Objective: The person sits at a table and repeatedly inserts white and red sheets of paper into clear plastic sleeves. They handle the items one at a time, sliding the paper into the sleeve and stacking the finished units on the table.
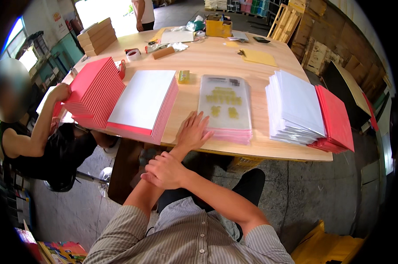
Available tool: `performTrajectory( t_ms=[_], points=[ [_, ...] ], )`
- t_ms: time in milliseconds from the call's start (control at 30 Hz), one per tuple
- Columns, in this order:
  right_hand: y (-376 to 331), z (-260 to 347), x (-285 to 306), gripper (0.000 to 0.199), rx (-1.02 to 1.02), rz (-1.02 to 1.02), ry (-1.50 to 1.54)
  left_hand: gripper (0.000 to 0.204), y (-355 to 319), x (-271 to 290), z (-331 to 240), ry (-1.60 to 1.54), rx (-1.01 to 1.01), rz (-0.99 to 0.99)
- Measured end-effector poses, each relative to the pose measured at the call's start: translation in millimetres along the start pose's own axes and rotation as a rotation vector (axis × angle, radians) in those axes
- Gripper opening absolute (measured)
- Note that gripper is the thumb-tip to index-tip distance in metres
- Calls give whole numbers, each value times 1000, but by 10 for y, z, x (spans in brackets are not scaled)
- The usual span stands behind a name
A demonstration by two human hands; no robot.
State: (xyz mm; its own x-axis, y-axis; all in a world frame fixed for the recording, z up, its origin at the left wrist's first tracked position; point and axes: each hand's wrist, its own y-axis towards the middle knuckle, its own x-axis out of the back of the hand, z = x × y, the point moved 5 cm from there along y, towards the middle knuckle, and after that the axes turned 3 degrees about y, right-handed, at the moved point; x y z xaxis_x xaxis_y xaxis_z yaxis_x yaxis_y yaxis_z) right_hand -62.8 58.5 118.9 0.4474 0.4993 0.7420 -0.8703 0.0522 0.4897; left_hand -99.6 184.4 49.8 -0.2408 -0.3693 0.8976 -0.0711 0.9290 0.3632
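Note:
My left hand (193, 131) lies on the near table edge with its fingers stretched out, and nothing is in it. Its fingertips reach the near left corner of a stack of clear plastic bags (225, 90) with yellow print, whose lower edges look pink. Across my left forearm lies my right hand (166, 170), its fingers wrapped round it just behind the wrist. Left of my hands is a stack of white and red sheets or folders (144, 97). Right of the bags stands a pile of white envelope-like packets (293, 105), with red packets (335, 116) beside it.
At left a seated person's hand (62, 91) touches a tall red stack (95, 88). On the wooden table (208, 57) are a tape roll (133, 54), a small yellow box (184, 77), a brown roll (164, 53), a yellow sheet (259, 57) and a carton (219, 27). Another person (142, 15) stands beyond.

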Motion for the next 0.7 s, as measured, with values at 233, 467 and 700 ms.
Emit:
performTrajectory(
  t_ms=[233, 467, 700],
  points=[
    [-517, -505, 423, 26, -102, -183, -53, 68, -262, 57, -332, -53, -135, -151],
    [-2252, -415, 797, 32, -297, -383, -92, 14, -1005, 1359, -284, -387, -435, -36],
    [-3526, -901, 209, 19, -726, -254, -230, 40, -597, 1936, 948, 102, -75, 6]
  ],
)
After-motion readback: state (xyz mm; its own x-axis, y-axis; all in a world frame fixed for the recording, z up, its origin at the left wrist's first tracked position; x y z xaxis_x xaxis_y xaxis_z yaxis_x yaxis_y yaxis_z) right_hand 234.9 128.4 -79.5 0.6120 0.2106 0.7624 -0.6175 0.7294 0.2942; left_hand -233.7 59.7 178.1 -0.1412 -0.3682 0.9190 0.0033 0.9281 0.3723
